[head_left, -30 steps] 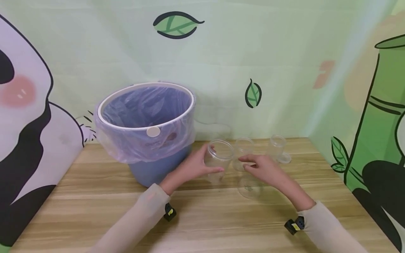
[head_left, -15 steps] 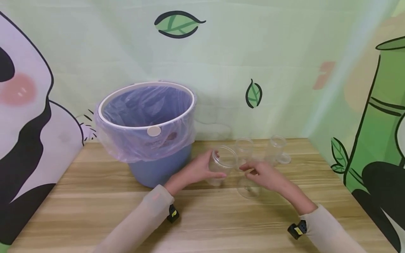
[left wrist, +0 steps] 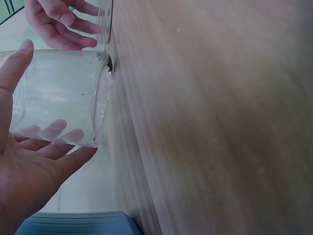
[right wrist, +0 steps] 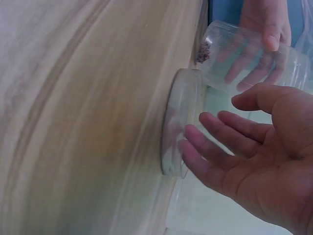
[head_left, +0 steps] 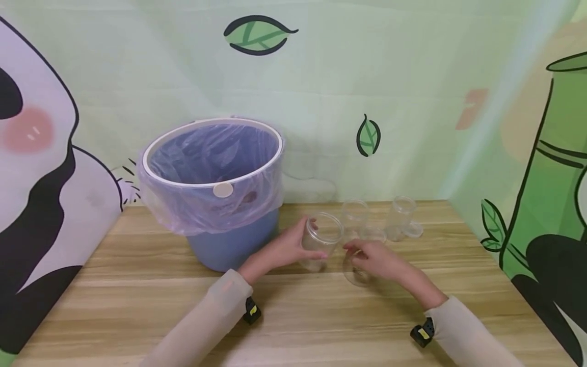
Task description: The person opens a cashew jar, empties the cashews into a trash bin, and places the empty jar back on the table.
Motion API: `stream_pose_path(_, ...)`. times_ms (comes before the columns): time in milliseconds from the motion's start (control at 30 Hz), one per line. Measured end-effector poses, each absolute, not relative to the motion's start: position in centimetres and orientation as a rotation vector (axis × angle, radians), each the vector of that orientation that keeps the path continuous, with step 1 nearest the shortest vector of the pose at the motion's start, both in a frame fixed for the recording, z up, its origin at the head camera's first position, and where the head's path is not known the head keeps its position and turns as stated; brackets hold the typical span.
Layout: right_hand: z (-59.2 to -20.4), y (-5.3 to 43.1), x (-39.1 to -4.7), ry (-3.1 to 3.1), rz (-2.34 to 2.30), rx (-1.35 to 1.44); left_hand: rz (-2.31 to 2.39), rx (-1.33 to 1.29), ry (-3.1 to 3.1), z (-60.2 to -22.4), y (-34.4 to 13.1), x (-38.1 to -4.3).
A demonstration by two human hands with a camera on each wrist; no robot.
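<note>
In the head view, my left hand [head_left: 289, 247] grips a clear round jar [head_left: 324, 238] from its left side, thumb in front and fingers behind. The open-topped jar stands slightly tilted close to the table. A small dark brown clump [right wrist: 204, 52] shows at its base in the right wrist view. Right of the jar lies a clear round lid [head_left: 352, 275], flat on the wood. My right hand [head_left: 378, 259] reaches over that lid, its fingers loosely bent and thumb apart. In the right wrist view its fingertips are right at the lid [right wrist: 180, 115], not closed round it.
A blue bin [head_left: 229, 250] with a clear purplish liner stands at the back left. Toward the back right are a second clear jar [head_left: 355, 216] and a third jar [head_left: 399, 219], each with a lid beside it. A printed cloth backdrop [head_left: 316, 102] rises behind the wooden table [head_left: 293, 316].
My left hand has brought the jar down and slightly right, toward the table. My right hand has come down from beside the second jar to the lid lying in front.
</note>
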State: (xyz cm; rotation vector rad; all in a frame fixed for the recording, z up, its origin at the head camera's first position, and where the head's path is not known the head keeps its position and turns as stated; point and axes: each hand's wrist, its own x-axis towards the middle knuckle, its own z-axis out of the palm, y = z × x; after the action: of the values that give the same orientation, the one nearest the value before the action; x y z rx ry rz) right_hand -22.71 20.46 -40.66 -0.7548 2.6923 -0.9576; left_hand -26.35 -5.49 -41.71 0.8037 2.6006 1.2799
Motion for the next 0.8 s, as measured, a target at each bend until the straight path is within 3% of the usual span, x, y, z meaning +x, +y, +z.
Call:
stream_pose_path(567, -41.1, 21.0, -22.3, 2.688, -0.985, -0.714, 1.269, 0.738, 2.460, -42.9, -5.1, -26.3)
stream_pose_path(800, -40.4, 21.1, -21.6, 2.730, -0.950, -0.795, 1.265, 0.852, 2.464, -41.7, -5.9, -25.2)
